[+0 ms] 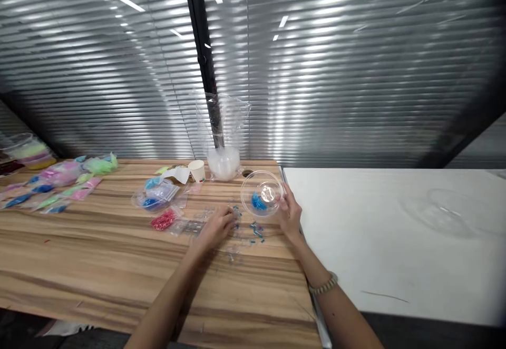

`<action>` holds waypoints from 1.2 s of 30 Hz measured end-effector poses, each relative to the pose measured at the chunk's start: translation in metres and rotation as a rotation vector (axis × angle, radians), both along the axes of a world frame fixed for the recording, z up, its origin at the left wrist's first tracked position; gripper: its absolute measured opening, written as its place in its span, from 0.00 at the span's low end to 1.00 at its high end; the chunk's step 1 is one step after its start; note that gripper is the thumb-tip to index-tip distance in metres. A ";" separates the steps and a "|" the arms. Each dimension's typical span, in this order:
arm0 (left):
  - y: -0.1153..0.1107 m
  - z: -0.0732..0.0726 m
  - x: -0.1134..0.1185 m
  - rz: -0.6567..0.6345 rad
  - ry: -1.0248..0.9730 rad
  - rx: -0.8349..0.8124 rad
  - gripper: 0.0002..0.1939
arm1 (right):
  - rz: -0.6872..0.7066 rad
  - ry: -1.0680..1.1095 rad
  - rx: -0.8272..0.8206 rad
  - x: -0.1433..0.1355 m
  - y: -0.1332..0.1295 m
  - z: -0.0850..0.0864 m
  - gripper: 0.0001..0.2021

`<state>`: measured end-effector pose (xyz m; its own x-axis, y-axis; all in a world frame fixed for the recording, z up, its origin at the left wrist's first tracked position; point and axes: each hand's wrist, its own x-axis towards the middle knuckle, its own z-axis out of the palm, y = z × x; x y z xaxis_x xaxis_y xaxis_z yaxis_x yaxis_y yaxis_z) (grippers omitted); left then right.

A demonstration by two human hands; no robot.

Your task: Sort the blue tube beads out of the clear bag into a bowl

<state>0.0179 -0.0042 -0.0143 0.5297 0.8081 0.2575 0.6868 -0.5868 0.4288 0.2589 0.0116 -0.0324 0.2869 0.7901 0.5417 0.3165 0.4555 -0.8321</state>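
Note:
My right hand (290, 213) grips the rim of a clear plastic bowl (247, 183), which is tilted toward me above the table. Small blue tube-shaped pieces (259, 202) lie together inside the bowl. To the left, my left hand (218, 226) is low over the wood, fingers drawn together; what they hold, if anything, is hidden. More loose blue pieces (256, 230) are scattered on the table between my hands. Small clear pieces (233, 254) lie around my left fingertips, too fine to make out.
Left of my hand are a bag of red pieces (163, 219) and a clear bowl (138, 200) with blue contents and packets. Behind stand a paper cup (196, 171) and a bag of white material (223, 163). Colourful packets (63, 175) lie far left; a white table (356, 254) adjoins right.

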 end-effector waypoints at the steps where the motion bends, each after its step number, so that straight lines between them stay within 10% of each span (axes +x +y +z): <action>1: -0.002 -0.001 0.003 -0.013 -0.013 0.007 0.11 | -0.007 0.003 -0.011 0.000 0.001 -0.001 0.30; 20: -0.012 0.002 0.043 -0.166 0.141 -0.005 0.23 | -0.021 0.025 -0.036 -0.004 0.002 -0.004 0.30; 36: -0.008 -0.010 0.039 -0.148 0.071 0.023 0.11 | 0.002 -0.019 -0.023 -0.005 -0.002 -0.001 0.31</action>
<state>0.0569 -0.0124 -0.0243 0.6598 0.7145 0.2326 0.6204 -0.6926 0.3680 0.2540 0.0098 -0.0336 0.2757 0.8029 0.5286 0.3312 0.4368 -0.8363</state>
